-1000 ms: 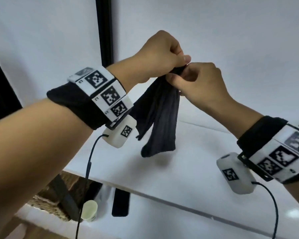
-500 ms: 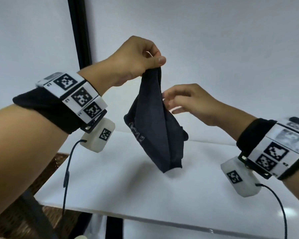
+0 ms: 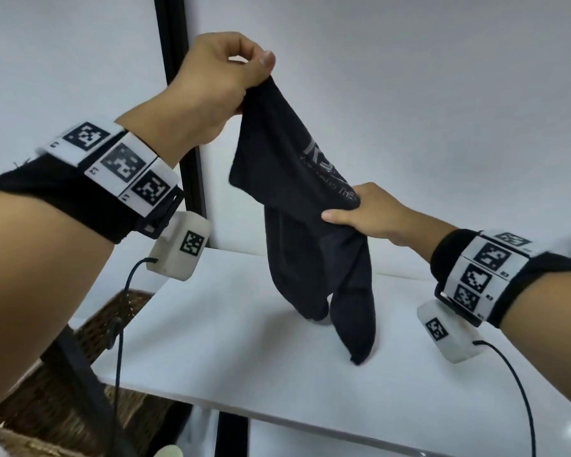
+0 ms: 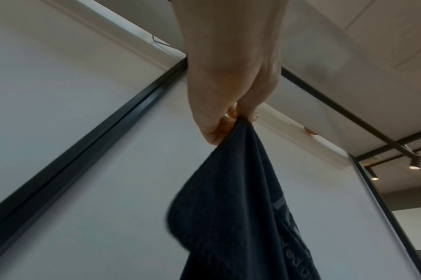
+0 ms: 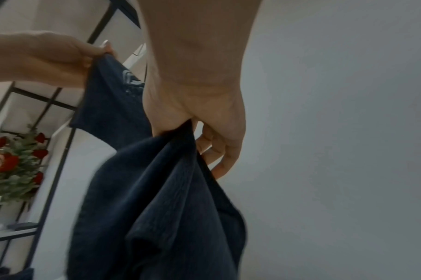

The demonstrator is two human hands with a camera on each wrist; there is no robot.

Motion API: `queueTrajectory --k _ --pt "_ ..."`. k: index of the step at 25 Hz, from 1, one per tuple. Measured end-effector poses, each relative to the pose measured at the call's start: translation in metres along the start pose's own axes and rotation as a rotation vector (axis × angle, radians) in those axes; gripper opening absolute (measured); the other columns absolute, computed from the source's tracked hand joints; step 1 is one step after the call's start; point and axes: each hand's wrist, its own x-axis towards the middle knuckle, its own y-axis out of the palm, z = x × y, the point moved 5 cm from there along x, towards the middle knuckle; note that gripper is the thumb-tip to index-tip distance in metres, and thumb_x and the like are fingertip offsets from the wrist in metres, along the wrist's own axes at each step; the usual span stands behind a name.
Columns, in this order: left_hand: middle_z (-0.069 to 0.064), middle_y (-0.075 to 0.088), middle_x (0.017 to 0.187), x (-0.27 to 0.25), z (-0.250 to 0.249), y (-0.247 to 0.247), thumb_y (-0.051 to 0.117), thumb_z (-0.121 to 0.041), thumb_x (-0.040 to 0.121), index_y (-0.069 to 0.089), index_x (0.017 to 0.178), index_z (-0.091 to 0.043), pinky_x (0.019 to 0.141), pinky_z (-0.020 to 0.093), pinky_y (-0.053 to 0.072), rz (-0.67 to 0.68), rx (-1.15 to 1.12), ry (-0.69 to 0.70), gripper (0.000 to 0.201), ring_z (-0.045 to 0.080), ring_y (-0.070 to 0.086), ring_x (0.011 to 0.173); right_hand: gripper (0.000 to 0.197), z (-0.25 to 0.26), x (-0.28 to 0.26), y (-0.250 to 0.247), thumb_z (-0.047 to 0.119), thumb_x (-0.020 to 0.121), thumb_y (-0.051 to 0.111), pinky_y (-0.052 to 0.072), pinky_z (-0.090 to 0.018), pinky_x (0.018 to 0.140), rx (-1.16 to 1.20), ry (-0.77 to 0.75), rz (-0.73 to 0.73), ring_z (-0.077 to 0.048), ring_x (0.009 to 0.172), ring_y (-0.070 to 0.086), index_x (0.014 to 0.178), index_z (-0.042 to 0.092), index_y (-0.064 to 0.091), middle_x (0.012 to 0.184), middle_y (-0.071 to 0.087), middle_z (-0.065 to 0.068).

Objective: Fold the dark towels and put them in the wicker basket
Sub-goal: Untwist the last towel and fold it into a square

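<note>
Above table (image 3: 244, 374), one towel (image 3: 297, 199), two hands.

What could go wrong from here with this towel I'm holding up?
The left hand only pinches the dark towel by a top corner, so it could slip out. The right hand grips a bunched middle, so the fold may come out uneven. The tails drag on the white table and could crumple.

You hold one dark towel (image 3: 297, 199) hanging above the white table, bunched lengthwise, grey lettering showing on its upper part, its two lower ends just touching the tabletop. The wicker basket (image 3: 47, 390) sits below-left.
</note>
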Motion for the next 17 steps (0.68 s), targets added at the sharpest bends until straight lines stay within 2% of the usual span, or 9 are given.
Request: queueTrajectory --k 3,6,8,10,13,15,17 --pt "0.0 0.058 0.072 0.003 0.014 -0.012 0.064 -0.019 0.095 0.06 0.08 -0.014 0.068 0.028 0.055 -0.129 -0.035 -0.045 0.016 0.014 0.06 0.068 0.022 -0.024 -0.003 -0.007 0.032 0.08 0.078 0.055 -0.035 0.083 -0.081 0.039 0.085 -0.021 0.093 0.068 0.096 0.02 0.07 0.098 0.072 0.001" --pt "0.003 0.059 0.077 0.004 0.032 -0.005 0.064 -0.025 0.094 0.059 0.079 -0.018 0.068 0.032 0.051 -0.155 0.017 -0.095 0.017 0.02 0.057 0.073 0.027 -0.045 -0.017 0.005 0.026 0.08 0.079 0.055 -0.036 0.09 -0.081 0.057 0.271 -0.021 0.1 0.067 0.105 0.02 0.071 0.104 0.072 0.001" --pt "0.003 0.058 0.083 0.005 0.044 0.001 0.06 -0.031 0.096 0.059 0.08 -0.022 0.069 0.033 0.047 -0.16 0.103 -0.134 0.018 0.02 0.055 0.077 0.025 -0.053 -0.023 0.01 0.028 0.082 0.078 0.054 -0.04 0.092 -0.067 0.021 0.296 -0.022 0.101 0.066 0.104 0.021 0.069 0.106 0.071 0.001" --pt "0.001 0.056 0.088 0.005 0.059 0.007 0.05 -0.036 0.1 0.059 0.085 -0.023 0.072 0.032 0.047 -0.145 0.169 -0.225 0.022 0.018 0.053 0.083 0.014 -0.057 -0.022 -0.001 0.03 0.086 0.072 0.052 -0.041 0.091 -0.066 -0.043 0.159 -0.022 0.102 0.063 0.095 0.025 0.063 0.103 0.068 0.002" --pt "0.0 0.054 0.091 0.003 0.079 0.023 0.044 -0.037 0.102 0.058 0.091 -0.021 0.078 0.033 0.052 -0.163 0.147 -0.382 0.024 0.018 0.052 0.085 0.016 -0.06 -0.023 -0.032 0.021 0.087 0.066 0.048 -0.038 0.08 -0.068 -0.073 -0.089 -0.023 0.093 0.06 0.083 0.023 0.051 0.094 0.064 0.0" --pt "-0.001 0.053 0.082 0.001 0.083 0.042 0.048 -0.036 0.101 0.058 0.088 -0.02 0.071 0.03 0.053 -0.127 0.061 -0.441 0.023 0.016 0.053 0.074 0.011 -0.062 -0.026 -0.052 0.015 0.084 0.063 0.044 -0.034 0.067 -0.041 -0.049 -0.15 -0.02 0.077 0.057 0.083 0.018 0.052 0.083 0.062 0.001" --pt "-0.001 0.053 0.075 0.001 0.082 0.06 0.055 -0.034 0.099 0.06 0.085 -0.018 0.064 0.026 0.052 -0.046 0.047 -0.45 0.022 0.014 0.051 0.065 0.01 -0.064 -0.027 -0.082 0.01 0.083 0.055 0.039 -0.028 0.056 0.017 -0.017 -0.261 -0.017 0.066 0.05 0.082 0.02 0.051 0.076 0.057 0.002"
